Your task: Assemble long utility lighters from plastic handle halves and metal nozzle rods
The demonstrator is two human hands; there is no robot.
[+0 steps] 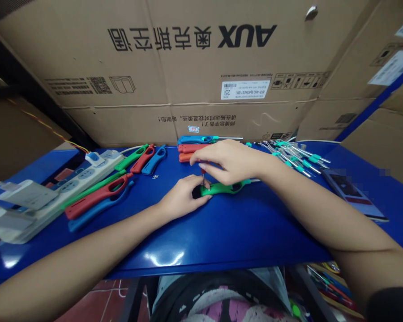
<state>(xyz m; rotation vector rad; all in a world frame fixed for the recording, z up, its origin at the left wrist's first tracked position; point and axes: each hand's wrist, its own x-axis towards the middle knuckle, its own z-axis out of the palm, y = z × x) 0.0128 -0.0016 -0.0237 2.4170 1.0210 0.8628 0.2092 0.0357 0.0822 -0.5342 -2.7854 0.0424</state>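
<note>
Near the table's middle lies a green long-necked lighter point(221, 188), its metal tube pointing right. My left hand point(183, 196) is closed around its left end, thumb and fingers pinching the handle. Above it, my right hand point(230, 160) grips a small screwdriver point(203, 171) with a red handle. The screwdriver stands upright, its shaft reaching down to the lighter's handle between my left fingers; its very tip is hard to make out. Just behind my right hand are a blue lighter point(195, 139) with a metal tube and red-orange lighter bodies point(188, 157), partly covered by that hand.
Green, red point(97, 197) and blue lighter shells lie at the left beside a white power strip point(83, 174) with plugged-in chargers. Small screws point(155, 177) sit nearby. Metal lighter tubes point(302, 162) and a phone point(352, 192) are at the right. A cardboard sheet point(188, 89) stands behind.
</note>
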